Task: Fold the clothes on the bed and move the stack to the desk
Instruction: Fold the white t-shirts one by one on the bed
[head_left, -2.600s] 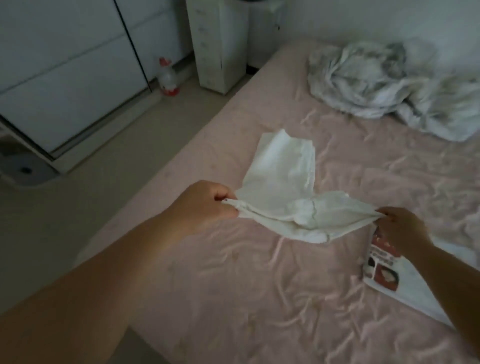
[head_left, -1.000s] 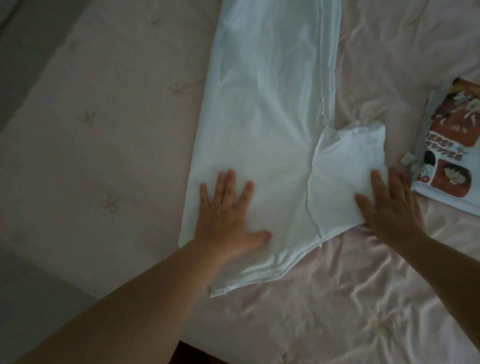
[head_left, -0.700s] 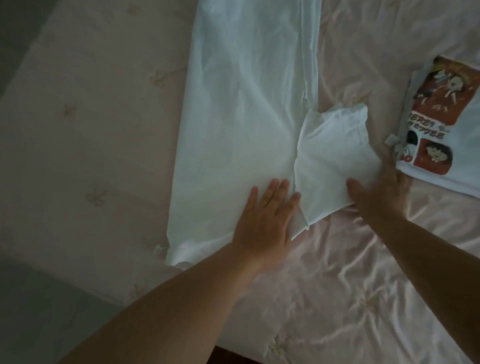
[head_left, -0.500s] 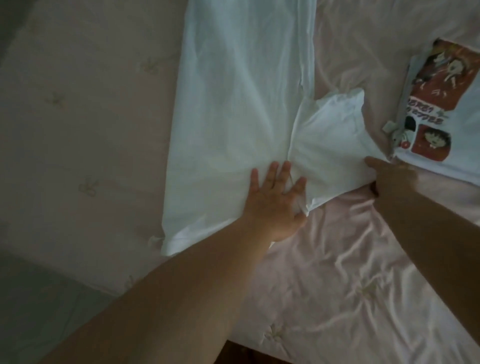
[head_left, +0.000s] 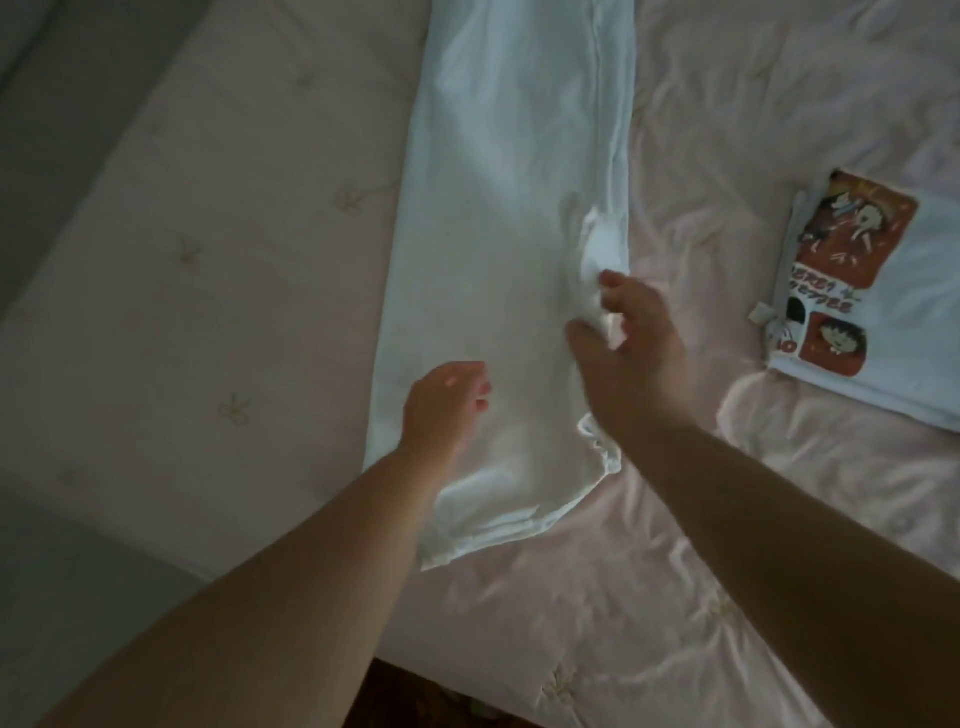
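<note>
A white T-shirt (head_left: 493, 218) lies lengthwise on the pink bed (head_left: 623, 597), folded into a long strip. My right hand (head_left: 631, 358) pinches its white sleeve between thumb and fingers and holds it over the strip's right edge. My left hand (head_left: 447, 405) hovers just above the shirt's lower part, fingers loosely curled, holding nothing. A folded white shirt with a red cartoon print (head_left: 852, 291) rests on the bed to the right.
The bed's left edge (head_left: 156, 312) runs diagonally, with grey floor (head_left: 47, 104) beyond it. The near edge of the bed sits just past my forearms. Wrinkled pink sheet lies between the two shirts.
My right hand took the sleeve and carried it left onto the shirt's body. My left hand lifted off the fabric and pulled back to the left.
</note>
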